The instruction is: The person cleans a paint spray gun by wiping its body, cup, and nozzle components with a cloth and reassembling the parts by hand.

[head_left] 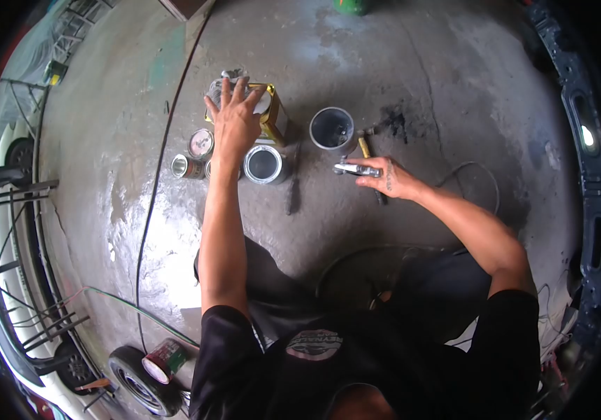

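My left hand (236, 120) is open, fingers spread, reaching over the top of a square yellow-edged tin (274, 124) and the crumpled whitish rag (215, 91) beside it. In my right hand (393, 180) is a small silver metal tool (356, 169), its exact kind unclear. Just beyond that hand stands a round container (333, 129) with dark grey inside. A hammer-like tool with a yellowish handle (364, 147) lies on the floor, partly hidden by my right hand. Near my left forearm are an open can of dark grey paint (264, 165), a pinkish-topped can (201, 143) and a small open can (183, 166).
A dark flat stick (293, 189) lies on the concrete floor (356, 224). A black cable (167, 147) runs along the left. Further left are a metal rack (17, 266) and a white car (17, 318). A wheel (143, 381) and red-green can (164, 360) are low left; a dark car panel (596, 182) stands right.
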A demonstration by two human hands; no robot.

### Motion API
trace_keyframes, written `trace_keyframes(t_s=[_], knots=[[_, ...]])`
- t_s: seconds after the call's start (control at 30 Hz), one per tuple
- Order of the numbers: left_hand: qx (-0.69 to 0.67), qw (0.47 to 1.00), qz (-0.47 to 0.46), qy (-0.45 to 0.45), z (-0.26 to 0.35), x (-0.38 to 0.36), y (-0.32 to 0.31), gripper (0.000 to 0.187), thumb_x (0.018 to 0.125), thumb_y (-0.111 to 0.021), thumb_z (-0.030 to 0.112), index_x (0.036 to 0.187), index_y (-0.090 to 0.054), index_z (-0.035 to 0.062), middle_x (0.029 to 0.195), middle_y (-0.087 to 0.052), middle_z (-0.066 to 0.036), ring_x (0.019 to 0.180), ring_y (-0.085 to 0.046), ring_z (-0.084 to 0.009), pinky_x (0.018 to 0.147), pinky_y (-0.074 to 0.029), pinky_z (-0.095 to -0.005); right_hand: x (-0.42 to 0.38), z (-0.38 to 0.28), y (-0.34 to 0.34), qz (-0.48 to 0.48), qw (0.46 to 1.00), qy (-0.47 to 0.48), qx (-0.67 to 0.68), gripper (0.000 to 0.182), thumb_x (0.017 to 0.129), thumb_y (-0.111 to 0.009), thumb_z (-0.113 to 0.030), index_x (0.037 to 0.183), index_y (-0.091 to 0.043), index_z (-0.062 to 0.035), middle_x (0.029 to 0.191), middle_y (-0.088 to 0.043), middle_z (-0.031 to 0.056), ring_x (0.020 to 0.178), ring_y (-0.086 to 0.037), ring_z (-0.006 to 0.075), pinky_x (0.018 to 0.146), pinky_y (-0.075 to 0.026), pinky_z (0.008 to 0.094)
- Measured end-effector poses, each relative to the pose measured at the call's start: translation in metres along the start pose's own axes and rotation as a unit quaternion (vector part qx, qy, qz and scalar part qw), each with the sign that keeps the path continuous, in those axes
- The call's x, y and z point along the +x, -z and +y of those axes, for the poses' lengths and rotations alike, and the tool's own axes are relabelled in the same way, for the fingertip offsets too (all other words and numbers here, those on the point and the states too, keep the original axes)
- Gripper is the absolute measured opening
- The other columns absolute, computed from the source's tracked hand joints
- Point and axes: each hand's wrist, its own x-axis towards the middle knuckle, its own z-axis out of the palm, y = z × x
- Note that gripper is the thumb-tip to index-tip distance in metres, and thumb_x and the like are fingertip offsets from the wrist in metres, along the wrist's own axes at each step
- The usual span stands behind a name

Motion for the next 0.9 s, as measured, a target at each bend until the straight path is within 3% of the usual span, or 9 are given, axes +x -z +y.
trace_keyframes(t_s=[0.07,0.3,0.43,0.53,0.63,0.67,0.77,0.8,0.9], knots=[[0.006,0.999,-0.03,-0.015,-0.004,0.005,-0.014,0.078,0.077,-0.065,-0.003,0.149,-0.06,0.0276,0.163,-0.046,-0.013,0.158,-0.026,-0.0423,0.121,-0.015,-0.0782,0.004,-0.001,0.0,0.0,1.0,-0.021,-0.004,0.052,0.098,-0.075,-0.027,0.147,-0.062,-0.0152,0.111,-0.078,0.0129,0.102,-0.073,0.02,0.093,-0.054,0.037],[-0.005,0.99,-0.133,-0.052,-0.011,0.026,-0.005,0.073,0.078,-0.068,0.004,0.148,-0.06,0.0237,0.162,-0.049,-0.008,0.158,-0.026,-0.0446,0.118,-0.014,-0.0829,0.009,0.002,0.002,0.012,1.0,0.011,-0.002,0.053,0.098,-0.075,-0.024,0.147,-0.061,-0.0109,0.108,-0.077,0.0103,0.09,-0.072,0.0163,0.087,-0.054,0.0349],[-0.021,0.992,-0.108,-0.065,-0.015,0.031,-0.01,0.07,0.076,-0.081,0.02,0.143,-0.062,0.0226,0.146,-0.062,-0.007,0.146,-0.046,-0.0385,0.117,-0.016,-0.0818,0.011,-0.008,0.005,-0.009,1.0,-0.025,-0.011,0.051,0.099,-0.074,-0.027,0.146,-0.062,-0.0117,0.122,-0.077,0.0159,0.109,-0.074,0.0237,0.098,-0.054,0.0389],[-0.07,0.994,-0.042,-0.073,-0.017,0.029,-0.005,0.07,0.073,-0.083,0.028,0.139,-0.065,0.0169,0.136,-0.066,-0.01,0.139,-0.051,-0.0359,0.118,-0.017,-0.0775,0.011,-0.009,0.001,0.011,1.0,-0.024,-0.007,0.051,0.099,-0.074,-0.027,0.146,-0.062,-0.0134,0.135,-0.071,0.0172,0.12,-0.07,0.0288,0.104,-0.051,0.0414],[-0.136,0.989,0.001,-0.06,-0.002,0.034,0.02,0.068,0.074,-0.08,0.031,0.138,-0.066,0.0139,0.136,-0.066,-0.013,0.14,-0.05,-0.0367,0.122,-0.019,-0.0691,0.015,0.005,-0.004,0.05,0.997,0.039,-0.054,0.055,0.097,-0.075,-0.025,0.146,-0.061,-0.0069,0.115,-0.077,0.0149,0.095,-0.073,0.0217,0.091,-0.054,0.038],[-0.173,0.983,-0.01,-0.063,0.01,0.034,0.034,0.068,0.075,-0.078,0.032,0.138,-0.066,0.009,0.137,-0.065,-0.016,0.138,-0.052,-0.0376,0.123,-0.027,-0.0581,0.016,0.008,-0.005,0.056,0.996,0.041,-0.057,0.054,0.097,-0.075,-0.025,0.146,-0.061,-0.0073,0.115,-0.077,0.0153,0.095,-0.073,0.0222,0.091,-0.054,0.0382],[-0.418,0.901,-0.077,-0.084,0.047,0.026,0.053,0.07,0.075,-0.079,0.031,0.138,-0.065,0.0037,0.14,-0.062,-0.021,0.134,-0.056,-0.0394,0.118,-0.04,-0.0525,0.022,0.002,-0.007,0.067,0.995,0.033,-0.067,0.052,0.097,-0.074,-0.024,0.146,-0.062,-0.0089,0.118,-0.077,0.0161,0.096,-0.072,0.0236,0.091,-0.054,0.0388],[-0.448,0.885,-0.091,-0.092,0.06,0.019,0.053,0.07,0.076,-0.079,0.03,0.138,-0.064,-0.0009,0.14,-0.061,-0.023,0.131,-0.06,-0.0377,0.112,-0.047,-0.043,0.023,-0.003,-0.006,0.064,0.996,0.022,-0.064,0.052,0.098,-0.074,-0.024,0.146,-0.062,-0.0097,0.118,-0.076,0.0162,0.096,-0.072,0.0239,0.092,-0.054,0.0389],[-0.377,0.91,-0.101,-0.137,0.081,0.009,0.04,0.069,0.083,-0.078,0.026,0.145,-0.058,0.0007,0.148,-0.055,-0.023,0.136,-0.055,-0.0416,0.115,-0.044,-0.0476,0.024,-0.009,-0.005,0.073,0.995,0.031,-0.061,0.051,0.098,-0.073,-0.024,0.147,-0.062,-0.0117,0.119,-0.076,0.0163,0.096,-0.071,0.0251,0.092,-0.054,0.0392]])
